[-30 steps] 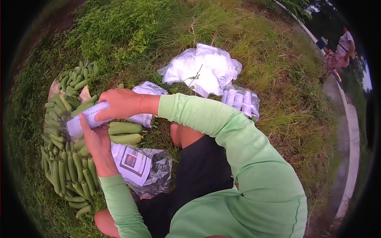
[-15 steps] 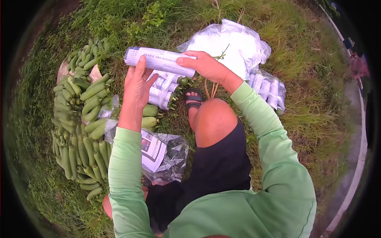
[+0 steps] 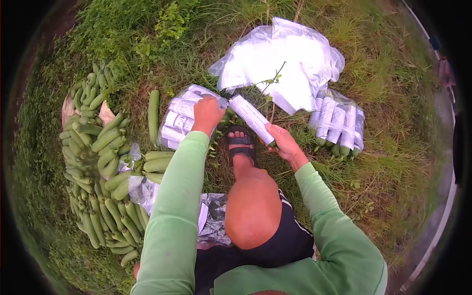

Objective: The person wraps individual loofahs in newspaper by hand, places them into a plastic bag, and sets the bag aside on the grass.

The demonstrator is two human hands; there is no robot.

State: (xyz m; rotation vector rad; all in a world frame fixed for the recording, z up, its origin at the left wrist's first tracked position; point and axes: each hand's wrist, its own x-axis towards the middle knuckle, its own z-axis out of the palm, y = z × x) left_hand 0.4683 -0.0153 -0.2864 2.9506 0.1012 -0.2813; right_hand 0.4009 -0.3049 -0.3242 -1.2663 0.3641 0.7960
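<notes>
Head view: my right hand [image 3: 287, 146] grips one paper-wrapped cucumber [image 3: 251, 119] by its near end, my left hand [image 3: 206, 114] rests on the bagged bundle [image 3: 183, 115] beside it, grip unclear; held so low, the cucumber's far end could tip and slip into the grass [image 3: 373, 162].

Rough green grass [image 3: 373, 123] and leafy weeds [image 3: 167, 24] cover the ground; a pale concrete kerb [image 3: 440, 221] curves along the right edge under daylight.
</notes>
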